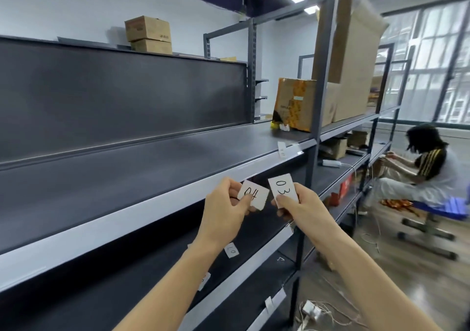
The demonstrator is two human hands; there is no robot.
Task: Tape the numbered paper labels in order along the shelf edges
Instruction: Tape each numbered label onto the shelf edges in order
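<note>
Matt paper labels (253,195), smooth metal shelf (127,168).

- Small white paper label marked "04" (254,195), tilted, pinched by the left hand (223,211) in front of the pale grey shelf edge (114,225).
- Small white paper label marked "03" (283,189), tilted, pinched by the right hand (302,206), just beside the first.
- Small white taped label (281,150) on the same edge, farther right, its writing blurred.

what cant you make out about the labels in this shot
Upper-shelf label: head view, too small and blurred to read.
Lower label: head view, partly hidden behind the left forearm.
Backs of the 04 label and 03 label: head view, turned away from the camera.
</note>
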